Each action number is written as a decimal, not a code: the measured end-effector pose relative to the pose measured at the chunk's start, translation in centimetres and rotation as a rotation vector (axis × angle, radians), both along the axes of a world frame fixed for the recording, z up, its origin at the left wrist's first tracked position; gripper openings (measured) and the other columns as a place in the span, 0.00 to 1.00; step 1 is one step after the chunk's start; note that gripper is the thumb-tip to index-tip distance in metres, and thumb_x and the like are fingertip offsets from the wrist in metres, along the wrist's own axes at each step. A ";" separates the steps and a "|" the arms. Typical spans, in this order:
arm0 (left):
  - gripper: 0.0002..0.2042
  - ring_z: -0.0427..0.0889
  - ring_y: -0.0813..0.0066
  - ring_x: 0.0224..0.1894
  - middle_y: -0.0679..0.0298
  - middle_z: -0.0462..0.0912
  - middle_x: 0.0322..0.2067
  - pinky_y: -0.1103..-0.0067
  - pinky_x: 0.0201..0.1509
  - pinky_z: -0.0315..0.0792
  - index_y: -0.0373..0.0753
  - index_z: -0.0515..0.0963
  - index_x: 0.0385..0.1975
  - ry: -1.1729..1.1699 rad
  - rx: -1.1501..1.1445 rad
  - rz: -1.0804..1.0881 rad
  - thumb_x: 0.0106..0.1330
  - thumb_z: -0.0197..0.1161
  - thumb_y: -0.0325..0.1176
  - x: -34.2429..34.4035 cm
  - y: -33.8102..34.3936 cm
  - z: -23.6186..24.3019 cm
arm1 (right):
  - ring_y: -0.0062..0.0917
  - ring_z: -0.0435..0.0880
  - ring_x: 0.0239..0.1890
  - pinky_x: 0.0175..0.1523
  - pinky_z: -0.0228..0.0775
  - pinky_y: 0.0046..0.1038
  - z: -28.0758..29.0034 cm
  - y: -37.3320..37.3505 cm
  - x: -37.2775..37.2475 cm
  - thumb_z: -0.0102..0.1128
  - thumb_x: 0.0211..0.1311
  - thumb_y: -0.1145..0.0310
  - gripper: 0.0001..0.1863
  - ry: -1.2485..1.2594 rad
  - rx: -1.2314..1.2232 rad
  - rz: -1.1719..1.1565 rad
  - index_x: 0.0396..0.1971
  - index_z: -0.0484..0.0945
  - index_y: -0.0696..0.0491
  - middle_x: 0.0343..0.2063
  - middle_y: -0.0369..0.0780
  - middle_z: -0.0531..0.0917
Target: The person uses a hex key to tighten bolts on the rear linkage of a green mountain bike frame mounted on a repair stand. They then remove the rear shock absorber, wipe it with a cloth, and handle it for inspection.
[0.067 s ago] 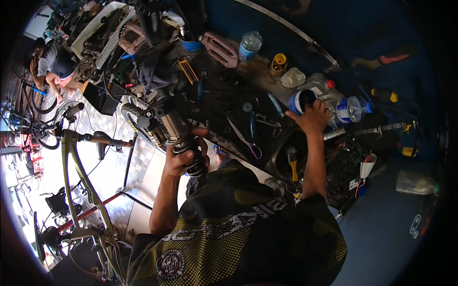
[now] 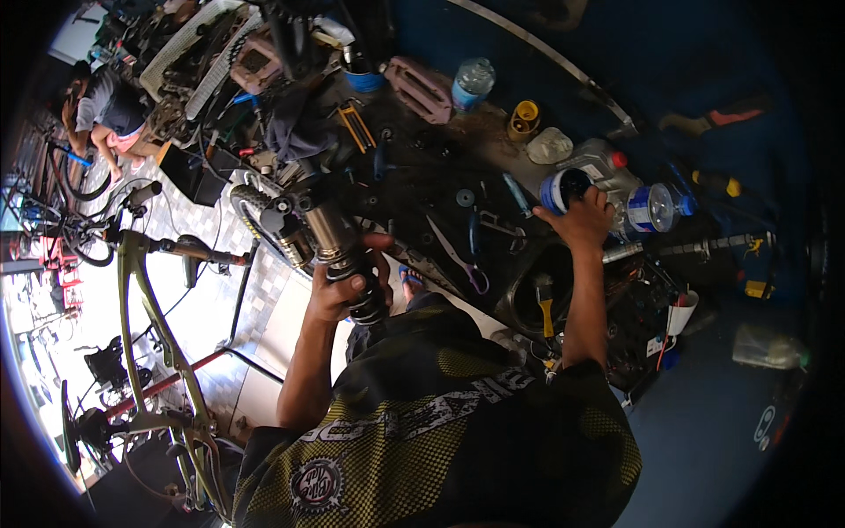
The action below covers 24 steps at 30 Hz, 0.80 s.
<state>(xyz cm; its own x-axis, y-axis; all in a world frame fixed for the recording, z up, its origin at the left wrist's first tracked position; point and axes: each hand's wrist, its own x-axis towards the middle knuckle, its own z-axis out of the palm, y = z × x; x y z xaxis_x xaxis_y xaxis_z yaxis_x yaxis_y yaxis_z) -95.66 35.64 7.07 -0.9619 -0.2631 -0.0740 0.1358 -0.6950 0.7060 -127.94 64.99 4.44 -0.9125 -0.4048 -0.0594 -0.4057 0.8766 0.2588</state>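
Observation:
My left hand [image 2: 345,290] is wrapped round a bicycle shock absorber [image 2: 327,227], its bare metal cylinder tilted up and away and its dark lower part inside my grip. Over at the right, my right hand [image 2: 584,220] reaches to a round tub [image 2: 552,189] with a blue and white label and a dark opening. The thumb is stretched out to the left, and a fingertip is at the opening; whether it dips inside is hidden. Close by lie a clear plastic bottle [image 2: 650,208] and a grey container with a red cap [image 2: 602,158].
The dark workbench carries scissors [image 2: 458,255], a yellow-handled brush [image 2: 545,308], a yellow pot [image 2: 523,119] and a water bottle [image 2: 473,81]. A green bicycle frame [image 2: 150,308] stands at my left. Another person [image 2: 110,114] crouches at the far left.
The whole view has shifted slightly, so things appear a little further right. Both hands keep almost the same places relative to the shock absorber and the tub.

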 end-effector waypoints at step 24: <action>0.36 0.90 0.58 0.33 0.52 0.84 0.33 0.68 0.37 0.86 0.24 0.70 0.66 0.036 -0.100 0.010 0.60 0.74 0.37 0.8 0.3 1.7 | 0.28 0.79 0.61 0.64 0.68 0.33 5.3 -15.1 14.8 0.78 0.60 0.71 0.52 -1.324 -1.519 0.632 0.79 0.53 0.52 0.59 0.45 0.82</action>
<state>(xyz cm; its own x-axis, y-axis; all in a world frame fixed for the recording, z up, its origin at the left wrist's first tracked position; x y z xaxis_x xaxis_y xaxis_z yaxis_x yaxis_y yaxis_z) -94.81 35.98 8.75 -0.9607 -0.2775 -0.0118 0.1695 -0.6196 0.7664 -113.12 49.89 9.72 -0.3665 -0.9099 0.1946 0.0419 -0.2251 -0.9734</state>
